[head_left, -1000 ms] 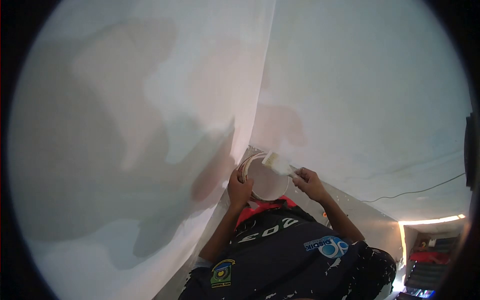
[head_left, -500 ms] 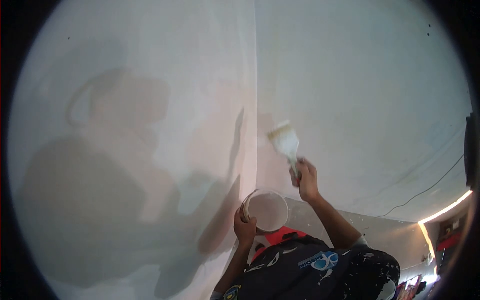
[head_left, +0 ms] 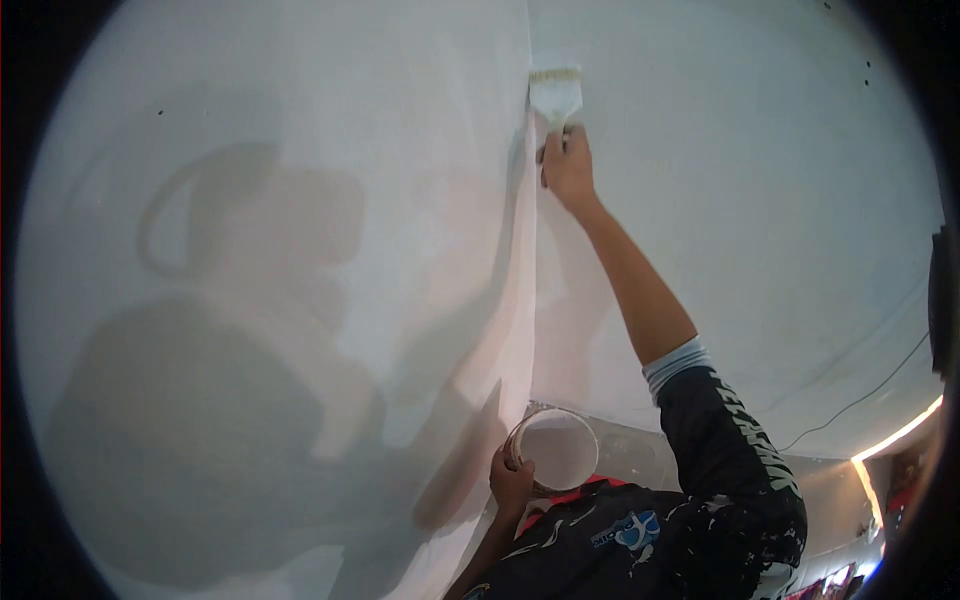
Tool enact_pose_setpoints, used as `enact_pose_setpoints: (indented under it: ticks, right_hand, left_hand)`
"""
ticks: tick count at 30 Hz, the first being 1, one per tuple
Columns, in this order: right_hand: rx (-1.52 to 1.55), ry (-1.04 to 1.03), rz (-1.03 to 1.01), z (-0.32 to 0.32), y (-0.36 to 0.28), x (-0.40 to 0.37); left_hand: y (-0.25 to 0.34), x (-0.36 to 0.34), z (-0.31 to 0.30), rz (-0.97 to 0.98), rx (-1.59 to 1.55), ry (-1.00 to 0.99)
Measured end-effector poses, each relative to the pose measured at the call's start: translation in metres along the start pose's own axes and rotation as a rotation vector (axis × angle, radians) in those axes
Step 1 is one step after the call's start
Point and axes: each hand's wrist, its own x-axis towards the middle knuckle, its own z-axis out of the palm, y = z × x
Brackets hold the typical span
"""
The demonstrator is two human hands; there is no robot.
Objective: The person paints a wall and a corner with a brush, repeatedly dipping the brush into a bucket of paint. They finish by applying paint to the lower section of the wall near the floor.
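Observation:
My right hand (head_left: 568, 168) is closed around the handle of a wide paintbrush (head_left: 556, 97), its arm stretched up along the wall corner. The brush is white with paint, and its bristles point upward against the right wall (head_left: 740, 200), right beside the corner line. Low in front of my chest, my left hand (head_left: 512, 480) grips the rim of a round paint bucket (head_left: 557, 450). Its thumb lies over the near edge. Pale paint shows inside the bucket.
The left wall (head_left: 330, 80) carries a large shadow of my head and body. A thin cable (head_left: 860, 402) hangs along the right wall near a dark object (head_left: 941, 300) at the edge. A bright strip of light (head_left: 900, 428) shows at lower right.
My right hand has raised the paintbrush from just above the bucket to high on the wall at the corner. My left hand still holds the bucket; the view has shifted slightly.

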Motion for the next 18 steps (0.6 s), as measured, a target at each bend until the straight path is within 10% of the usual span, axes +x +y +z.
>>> enact_pose_setpoints:
  ticks: [3,10,18]
  right_hand:
    - [-0.187,0.092,-0.006,0.005,0.084,-0.04]
    - [0.282,-0.016,0.855,-0.002,0.075,-0.13]
    - [0.369,-0.042,0.468,0.006,-0.1,0.036]
  left_hand:
    - [0.003,-0.003,0.002,0.057,-0.105,0.035]
    - [-0.015,0.008,0.009,0.104,-0.082,0.03]
    - [-0.01,0.008,0.007,0.129,-0.097,0.038]
